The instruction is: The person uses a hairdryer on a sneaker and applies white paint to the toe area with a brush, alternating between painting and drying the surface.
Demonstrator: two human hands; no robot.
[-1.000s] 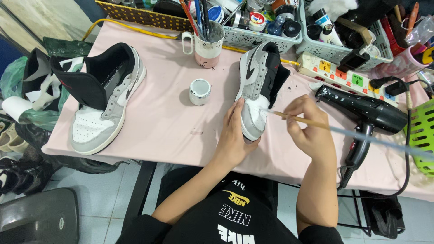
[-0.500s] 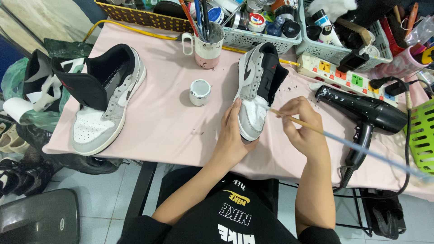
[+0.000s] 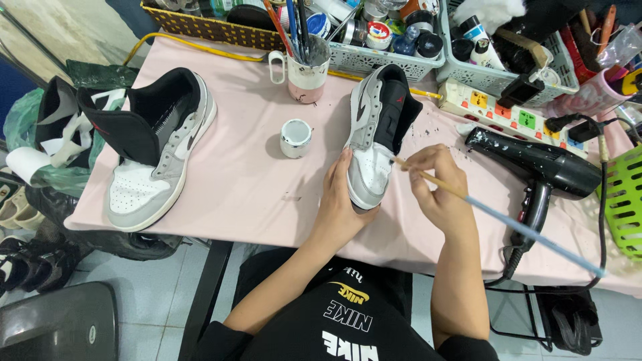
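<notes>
A grey, white and black sneaker (image 3: 374,127) lies on the pink table (image 3: 254,180), toe towards me. My left hand (image 3: 341,204) grips its toe end from the left. My right hand (image 3: 438,184) holds a long thin paintbrush (image 3: 495,217) with a light blue handle; its tip touches the white toe area of the sneaker. A small open paint jar (image 3: 295,137) stands just left of the shoe. The matching second sneaker (image 3: 157,150), unlaced with its tongue pulled out, rests on the table's left side.
A black hair dryer (image 3: 542,170) lies to the right, with a power strip (image 3: 508,107) behind it. A mug of brushes (image 3: 304,67) and baskets of paint bottles (image 3: 394,40) line the far edge. A green basket (image 3: 625,200) sits at far right. Shoes lie on the floor at left.
My right hand has moved the brush tip from beside the sneaker's toe up onto its white toe area. My left hand keeps holding the toe.
</notes>
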